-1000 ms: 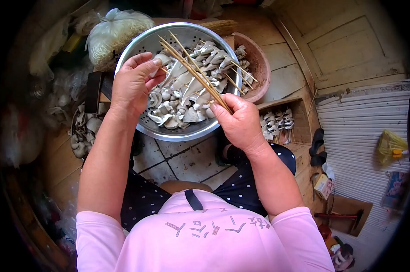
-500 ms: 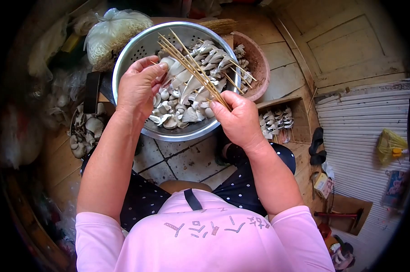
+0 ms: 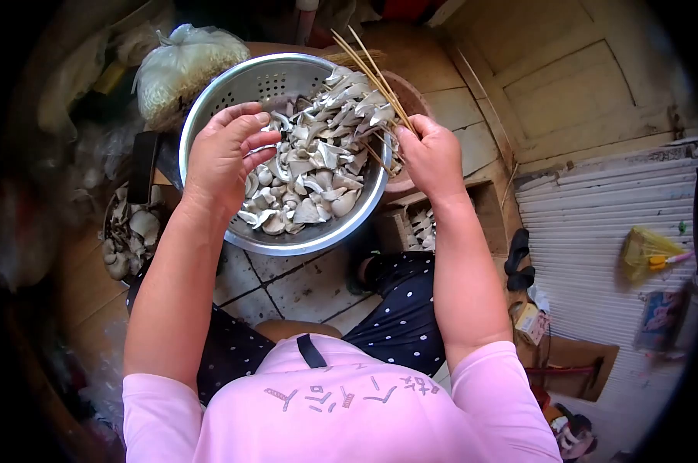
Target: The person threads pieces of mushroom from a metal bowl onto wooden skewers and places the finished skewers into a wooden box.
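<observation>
A metal colander (image 3: 196, 123) filled with torn oyster mushrooms (image 3: 310, 166) stands in front of me. Over its left side hovers my left hand (image 3: 229, 150), fingers bent and apart, with nothing visible in them. At the right rim, my right hand (image 3: 430, 154) grips a bundle of thin bamboo skewers (image 3: 372, 71) whose ends point up and left. Threaded mushroom pieces (image 3: 353, 92) lie along the colander's upper right side, just left of that hand. Whether my right fingers also touch those pieces is hidden.
A pink basin (image 3: 411, 92) sits behind the colander's right side. The wooden box (image 3: 480, 204) below my right forearm holds more mushroom pieces. To the left are a bowl of mushrooms (image 3: 137, 231) and a full plastic bag (image 3: 183, 73). Slippers (image 3: 519, 258) lie at right.
My right hand has moved right and up with the skewers, to the colander's rim. My left hand has opened, and the mushroom piece at its fingertips is gone. The view has shifted slightly.
</observation>
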A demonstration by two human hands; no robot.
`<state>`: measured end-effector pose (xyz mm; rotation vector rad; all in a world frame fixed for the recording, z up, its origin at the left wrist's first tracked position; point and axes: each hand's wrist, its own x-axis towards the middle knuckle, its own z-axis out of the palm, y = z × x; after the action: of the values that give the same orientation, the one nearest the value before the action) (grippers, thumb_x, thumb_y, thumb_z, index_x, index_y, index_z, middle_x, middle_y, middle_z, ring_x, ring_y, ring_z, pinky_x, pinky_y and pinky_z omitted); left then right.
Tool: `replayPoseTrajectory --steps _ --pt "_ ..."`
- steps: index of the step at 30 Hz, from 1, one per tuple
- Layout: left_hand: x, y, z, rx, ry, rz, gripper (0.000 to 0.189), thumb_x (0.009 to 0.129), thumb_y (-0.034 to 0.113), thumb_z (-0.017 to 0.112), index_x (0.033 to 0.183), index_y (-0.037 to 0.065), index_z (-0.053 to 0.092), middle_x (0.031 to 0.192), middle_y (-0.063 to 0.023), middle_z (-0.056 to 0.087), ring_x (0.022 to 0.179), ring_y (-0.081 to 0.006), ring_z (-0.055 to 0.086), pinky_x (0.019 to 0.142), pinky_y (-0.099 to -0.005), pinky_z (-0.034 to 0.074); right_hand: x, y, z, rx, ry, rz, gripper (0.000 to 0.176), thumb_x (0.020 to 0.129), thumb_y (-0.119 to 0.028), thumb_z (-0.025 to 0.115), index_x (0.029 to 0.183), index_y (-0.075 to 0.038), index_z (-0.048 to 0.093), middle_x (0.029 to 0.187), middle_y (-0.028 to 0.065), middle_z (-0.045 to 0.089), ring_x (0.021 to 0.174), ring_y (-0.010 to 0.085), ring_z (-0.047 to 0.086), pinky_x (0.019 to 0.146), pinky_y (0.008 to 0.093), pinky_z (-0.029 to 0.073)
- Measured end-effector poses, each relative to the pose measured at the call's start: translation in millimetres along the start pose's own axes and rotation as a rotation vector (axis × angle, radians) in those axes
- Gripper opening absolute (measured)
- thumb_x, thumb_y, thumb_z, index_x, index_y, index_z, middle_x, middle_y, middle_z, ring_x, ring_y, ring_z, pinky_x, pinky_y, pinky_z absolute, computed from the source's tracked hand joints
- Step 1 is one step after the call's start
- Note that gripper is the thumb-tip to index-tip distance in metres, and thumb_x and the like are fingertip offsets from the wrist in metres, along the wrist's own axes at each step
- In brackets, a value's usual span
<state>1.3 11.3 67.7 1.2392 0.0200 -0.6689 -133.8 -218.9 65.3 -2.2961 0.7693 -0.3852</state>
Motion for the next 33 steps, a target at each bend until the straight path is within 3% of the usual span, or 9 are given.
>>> replayPoseTrajectory --steps 2,4,5,13,17,19,29,33 --pt "1.1 -0.4 0.0 -0.007 -0.011 -0.008 0.035 0.089 0.014 0.061 0.119 0.000 0.051 0.110 -0.0123 0.062 0.087 -0.0167 0.067 0.076 -0.0293 0.055 7.0 1.9 4.9 -0.037 0.020 -0.020 0.024 0.086 -0.023 0.057 0.093 -0.003 0.067 0.078 0.0180 0.066 0.074 0.0325 0.064 0.071 0.0387 0.049" --pt "1.6 0.5 0.5 -0.021 -0.020 -0.021 0.032 0.088 0.011 0.062 0.116 0.000 0.053 0.109 -0.0124 0.062 0.085 -0.0160 0.067 0.075 -0.0293 0.056 15.6 9.0 12.7 -0.081 0.066 -0.047 0.020 0.085 -0.017 0.060 0.091 0.000 0.067 0.069 0.0102 0.063 0.063 0.0163 0.058 0.063 0.0311 0.046" --pt "1.4 1.2 0.6 -0.024 -0.020 -0.019 0.032 0.088 0.011 0.062 0.116 0.000 0.053 0.109 -0.0124 0.062 0.085 -0.0160 0.067 0.075 -0.0293 0.056 19.6 10.8 14.9 -0.082 0.066 -0.050 0.020 0.085 -0.017 0.060 0.091 0.000 0.067 0.069 0.0102 0.063 0.063 0.0163 0.058 0.063 0.0311 0.046" --pt "-1.1 2.2 -0.2 -0.016 -0.041 -0.023 0.030 0.086 0.011 0.064 0.113 0.001 0.054 0.105 -0.0121 0.063 0.079 -0.0146 0.068 0.071 -0.0267 0.057 31.3 19.7 27.1 -0.320 0.000 0.031 0.027 0.081 -0.023 0.058 0.098 -0.005 0.070 0.086 0.0193 0.068 0.081 0.0336 0.066 0.076 0.0384 0.051" --pt "-1.5 0.3 -0.6 -0.033 -0.049 -0.026 0.028 0.086 0.011 0.064 0.111 0.001 0.055 0.104 -0.0112 0.063 0.077 -0.0142 0.068 0.068 -0.0254 0.057 32.1 21.8 32.4 -0.337 0.001 0.008 0.027 0.081 -0.022 0.057 0.096 -0.005 0.071 0.086 0.0194 0.068 0.081 0.0350 0.065 0.076 0.0396 0.051" --pt "-2.5 0.2 -0.1 -0.025 -0.055 -0.035 0.028 0.086 0.010 0.065 0.111 0.001 0.055 0.102 -0.0106 0.064 0.077 -0.0137 0.068 0.066 -0.0243 0.057 30.2 14.5 30.9 -0.356 -0.040 0.068 0.025 0.081 -0.023 0.054 0.090 -0.008 0.071 0.091 0.0186 0.068 0.089 0.0383 0.064 0.083 0.0446 0.050" --pt "-1.8 -2.1 -3.3 -0.033 -0.074 -0.031 0.029 0.087 0.010 0.064 0.112 0.001 0.054 0.103 -0.0106 0.063 0.077 -0.0128 0.067 0.066 -0.0241 0.057 19.7 11.0 17.1 -0.299 -0.028 0.058 0.024 0.082 -0.023 0.054 0.087 -0.006 0.070 0.090 0.0195 0.067 0.087 0.0392 0.062 0.081 0.0465 0.049" --pt "-0.7 -2.9 -0.6 -0.021 -0.081 -0.034 0.031 0.087 0.011 0.064 0.114 0.000 0.053 0.104 -0.0108 0.063 0.078 -0.0128 0.067 0.066 -0.0240 0.057 14.4 7.0 13.1 -0.411 0.236 -0.256 0.021 0.085 -0.021 0.054 0.088 -0.008 0.070 0.088 0.0155 0.065 0.085 0.0355 0.061 0.078 0.0456 0.049"
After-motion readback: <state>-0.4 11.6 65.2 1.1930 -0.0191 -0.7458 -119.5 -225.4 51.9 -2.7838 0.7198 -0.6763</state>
